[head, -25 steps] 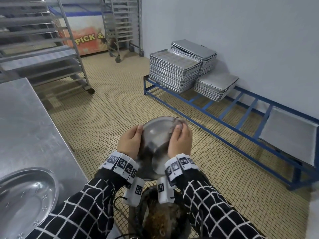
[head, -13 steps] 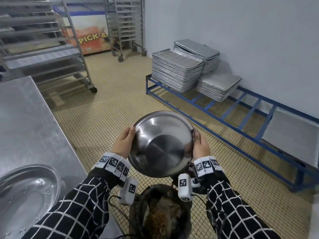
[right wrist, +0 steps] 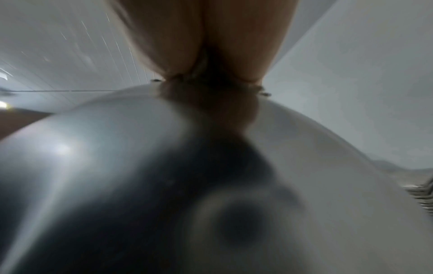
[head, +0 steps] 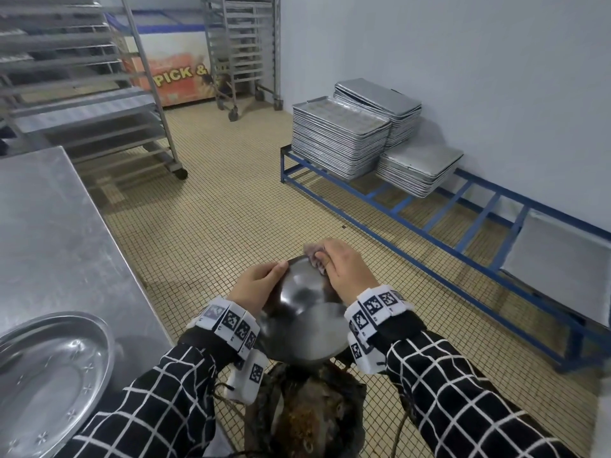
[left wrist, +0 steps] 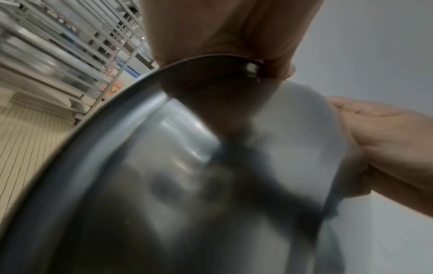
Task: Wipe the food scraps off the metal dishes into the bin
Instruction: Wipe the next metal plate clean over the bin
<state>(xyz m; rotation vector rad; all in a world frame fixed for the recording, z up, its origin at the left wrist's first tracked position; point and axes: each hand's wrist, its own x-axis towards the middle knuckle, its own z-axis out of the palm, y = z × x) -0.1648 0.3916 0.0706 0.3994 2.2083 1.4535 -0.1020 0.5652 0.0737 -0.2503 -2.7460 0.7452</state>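
Stainless steel, thin-walled: the round dish (head: pixel 302 320) you're holding is looking light, rigid and slick, so it's likely to twist in a loose grip. You're tilting it over the bin (head: pixel 305 414), lower rim just above the black liner, scraps already piled inside. Your left hand (head: pixel 256 285) is clamping the left rim, thumb hooked over the edge; that rolled rim is the right place to hold, not the smooth wall. Your right hand (head: pixel 345 267) is bunching a cloth (head: pixel 314 256) and pressing it against the upper far rim, fingers curled round it. Wrist views are too blurred for finer detail.

Steel worktable (head: pixel 49 233) is sitting to your left, with another metal dish (head: pixel 49 375) on its near edge, probably next up. Floor (head: pixel 231 209) is small beige tile, possibly slippery when wet. Stacked baking trays (head: pixel 340 140) are resting on the far end of a blue floor rack (head: pixel 429 226) along the wall; wheeled tray trolleys (head: pixel 82 77) are standing beyond the table.
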